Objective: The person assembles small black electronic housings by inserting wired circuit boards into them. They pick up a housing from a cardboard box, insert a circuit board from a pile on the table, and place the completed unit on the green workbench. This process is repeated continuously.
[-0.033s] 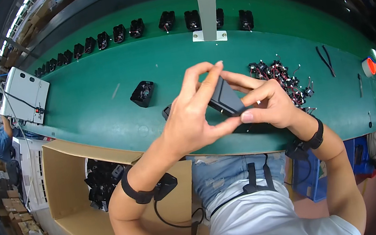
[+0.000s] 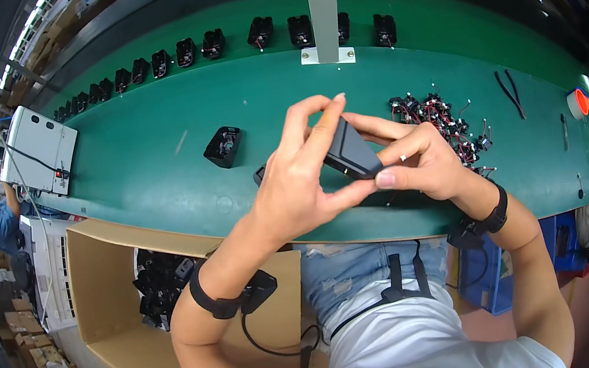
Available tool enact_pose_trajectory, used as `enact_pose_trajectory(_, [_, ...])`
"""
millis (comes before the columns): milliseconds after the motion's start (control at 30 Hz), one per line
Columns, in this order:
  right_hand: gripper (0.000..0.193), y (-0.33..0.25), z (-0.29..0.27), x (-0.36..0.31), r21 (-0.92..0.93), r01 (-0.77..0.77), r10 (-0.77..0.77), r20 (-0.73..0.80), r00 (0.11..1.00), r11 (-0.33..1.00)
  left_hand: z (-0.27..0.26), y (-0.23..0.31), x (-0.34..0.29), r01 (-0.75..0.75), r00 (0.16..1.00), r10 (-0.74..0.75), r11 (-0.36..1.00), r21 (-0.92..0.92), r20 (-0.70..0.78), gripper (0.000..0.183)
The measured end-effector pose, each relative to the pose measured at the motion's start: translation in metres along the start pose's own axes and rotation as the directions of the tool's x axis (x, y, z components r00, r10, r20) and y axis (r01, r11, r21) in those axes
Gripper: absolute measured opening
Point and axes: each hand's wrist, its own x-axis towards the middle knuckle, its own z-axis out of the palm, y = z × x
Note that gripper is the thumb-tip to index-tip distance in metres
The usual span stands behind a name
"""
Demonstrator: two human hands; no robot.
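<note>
A black plastic housing (image 2: 352,151) is held tilted above the green bench, between both hands. My left hand (image 2: 302,171) closes on it from the left, with fingers on its upper end and the thumb along its lower edge. Fingers and thumb of my right hand (image 2: 419,164) pinch its lower right end, and a small white tip shows by those fingers. The housing's far side is hidden. On the bench to the left stands an open black housing (image 2: 224,147) with parts inside. Another black piece (image 2: 260,176) is mostly covered by my left hand. Right of the hands lies a heap of small wired parts (image 2: 445,123).
Several open black housings (image 2: 213,44) line the green strip behind the bench (image 2: 154,159). A grey post (image 2: 323,4) rises at the back. Black tweezers (image 2: 510,95) and an orange-and-white roll (image 2: 579,103) lie right. A cardboard box (image 2: 108,288) of black parts sits lower left; people are at both sides.
</note>
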Motion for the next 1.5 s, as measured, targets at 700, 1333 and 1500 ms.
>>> enact_pose_trajectory(700, [0.03, -0.045, -0.11, 0.055, -0.944, -0.004, -0.287, -0.105, 0.952, 0.33, -0.022, -0.024, -0.009, 0.142, 0.946, -0.29, 0.768, 0.624, 0.141, 0.091])
enact_pose_trajectory(1333, [0.035, -0.035, -0.138, 0.036, -0.932, -0.114, 0.179, -0.054, 0.982, 0.343, -0.006, -0.027, -0.021, 0.113, 0.729, -0.588, 0.61, 0.785, 0.351, 0.063])
enact_pose_trajectory(1500, [0.04, -0.008, -0.098, 0.02, -0.993, 0.113, 0.13, 0.11, 0.985, -0.017, 0.006, -0.025, -0.022, -0.068, 0.881, -0.272, 0.737, 0.673, 0.387, 0.062])
